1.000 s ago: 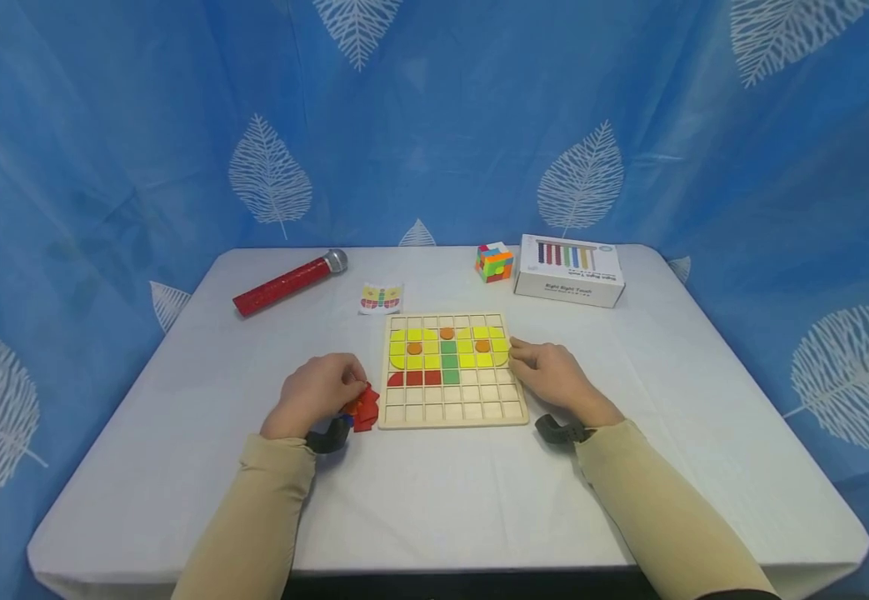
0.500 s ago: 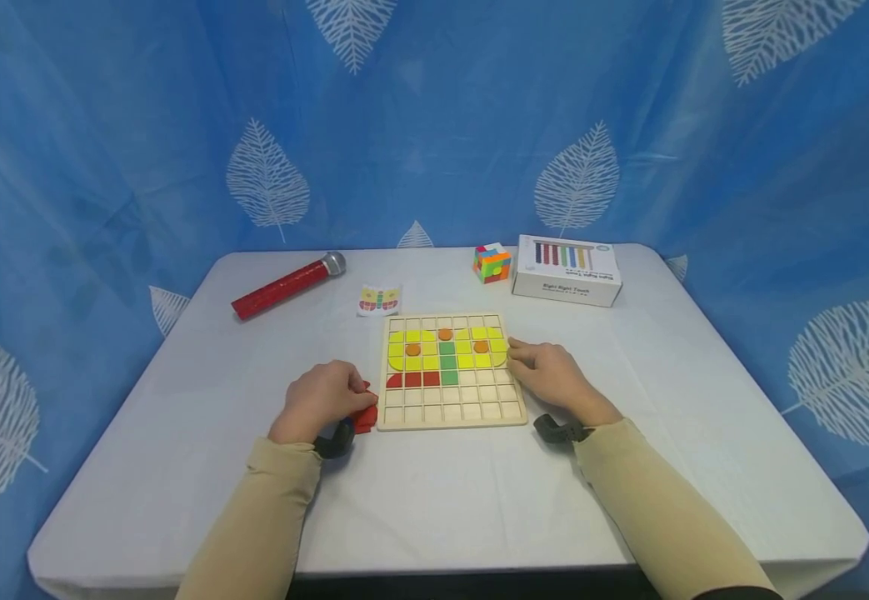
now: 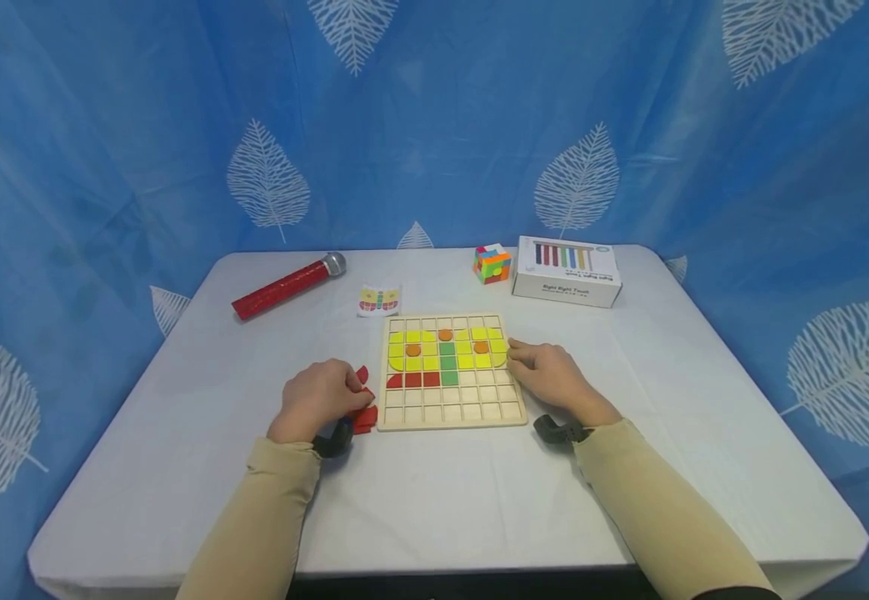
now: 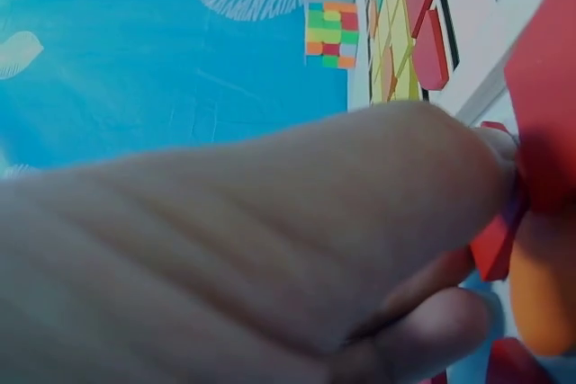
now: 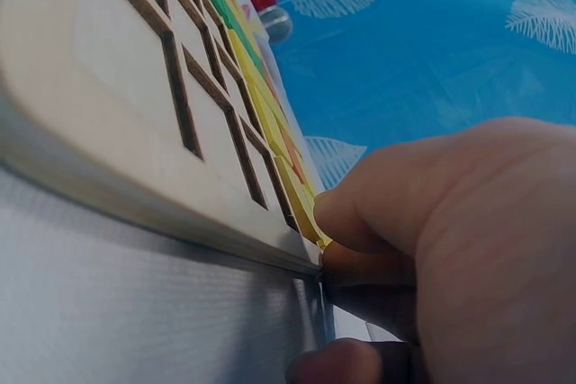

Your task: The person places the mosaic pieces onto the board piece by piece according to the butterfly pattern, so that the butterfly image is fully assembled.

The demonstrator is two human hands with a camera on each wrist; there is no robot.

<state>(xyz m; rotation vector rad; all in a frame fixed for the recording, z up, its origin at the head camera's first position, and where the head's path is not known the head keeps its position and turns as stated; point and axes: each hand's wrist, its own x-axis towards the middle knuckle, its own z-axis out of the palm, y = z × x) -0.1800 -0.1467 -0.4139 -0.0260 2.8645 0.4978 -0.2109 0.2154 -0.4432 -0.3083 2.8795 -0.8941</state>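
Observation:
The wooden grid board (image 3: 471, 412) lies mid-table with yellow, orange, green and red pieces set in its upper and middle cells. At its left side, my left hand (image 3: 319, 398) is over a small pile of loose red pieces (image 3: 364, 419). Thumb and fingertips pinch a red piece (image 4: 547, 87), seen close in the left wrist view; the hand hides part of the pile. My right hand (image 3: 550, 372) grips the board's right edge between thumb and fingers, beside the yellow pieces (image 5: 283, 164).
A printed pattern card (image 3: 379, 301) lies behind the board. Farther back are a red toy microphone (image 3: 284, 287), a puzzle cube (image 3: 492, 263) and a white box (image 3: 567, 272). A blue leaf-patterned curtain (image 3: 434, 125) hangs behind the white table (image 3: 434, 508).
My left hand has shifted slightly right and back within the red pile, and a red piece now shows apart beyond its fingertips. The right hand stays on the board's edge.

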